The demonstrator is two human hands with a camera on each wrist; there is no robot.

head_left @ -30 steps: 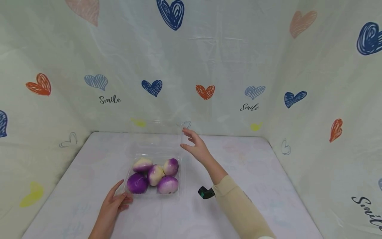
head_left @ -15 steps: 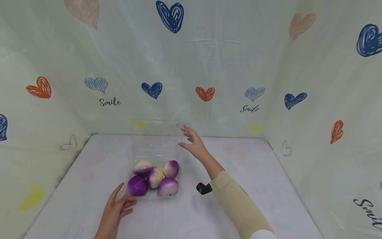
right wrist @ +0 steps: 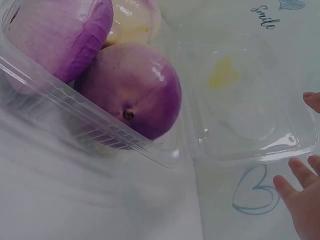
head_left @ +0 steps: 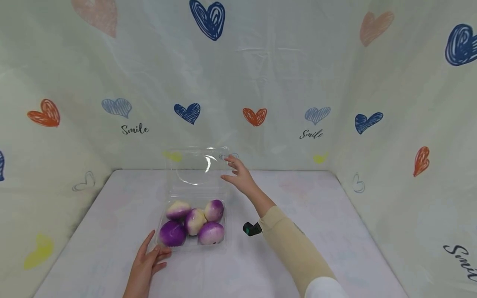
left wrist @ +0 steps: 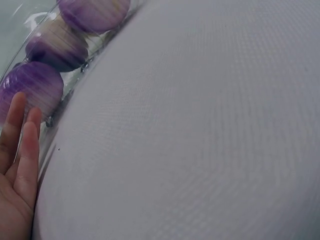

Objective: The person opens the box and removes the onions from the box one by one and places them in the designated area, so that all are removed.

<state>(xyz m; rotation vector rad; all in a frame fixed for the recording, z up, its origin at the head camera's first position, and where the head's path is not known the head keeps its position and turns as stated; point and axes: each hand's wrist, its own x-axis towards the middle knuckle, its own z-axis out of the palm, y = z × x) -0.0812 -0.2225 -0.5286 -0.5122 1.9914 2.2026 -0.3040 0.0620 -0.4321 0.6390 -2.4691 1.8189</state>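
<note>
Clear clamshell box [head_left: 193, 225] sits mid-tabletop [head_left: 298, 198], five purple-and-white turnips [head_left: 193, 221] in the tray. Lid [head_left: 197, 169] hinged at the far edge.

Diff vs 1.0 s ago: lid now stands more upright and catches a bright glare; before it was nearly invisible against the backdrop. Right hand [head_left: 238, 176] has shifted slightly left towards the lid's right edge. Left hand [head_left: 147, 265] stays at the tray's near-left corner, barely moved. Turnips unchanged.

Orientation: the tray's long axis runs roughly away from the person; the open side faces up, the lid's inner face is towards the person.

Hands: the right one is spread, fingers straight, tips at the lid's right edge; the right wrist view shows fingertips [right wrist: 300, 172] just beside the rim, and contact can't be confirmed. The left hand lies flat, fingers [left wrist: 25, 145] extended against the tray wall, gripping nothing.

Hard to make out: the lid outline is mostly lost where there's no glare. The left wrist view shows only three turnips, blurred through plastic. The right hand is cut off at the frame edge in its wrist view. A black and green wrist device [head_left: 251, 228] is partly hidden behind the beige sleeve [head_left: 290, 252].
</note>
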